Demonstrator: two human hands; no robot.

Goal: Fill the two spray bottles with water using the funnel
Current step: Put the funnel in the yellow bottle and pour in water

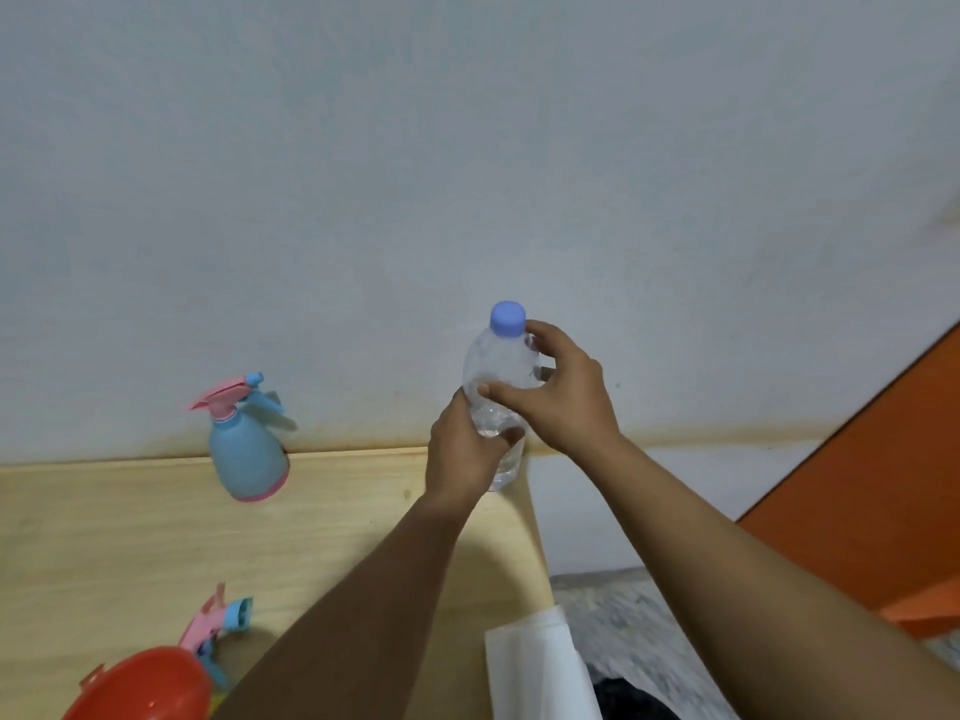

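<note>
At the lower left corner of the frame sits a red funnel point(143, 685), its wide mouth turned up, partly cut off by the frame edge. Just above and right of it lies a pink and blue spray head point(221, 623), detached and resting on the wooden table point(130, 543). At the bottom centre a white sheet point(535, 662) hangs past the table's right edge, with speckled floor point(623, 626) to its right.

2 bare forearms reach up from the bottom edge toward the middle of the frame. The left hand point(462, 449) is wrapped around the lower body of a clear water bottle point(498, 376), fingers curled about it and holding it upright in the air above the table's far right corner. The right hand point(561, 392) comes in from the right: its thumb lies across the front of the bottle and its fingers curl around the bottle's shoulder, the fingertips just under the blue cap point(508, 318), which is on the neck. Some water shows low in the bottle.

Further back, at centre left, 1 blue spray bottle point(248, 459) with a pink base and a pink and blue trigger top stands at the table's far edge against the pale wall point(467, 148). An orange panel point(872, 485) slants across the right side of the frame.
</note>
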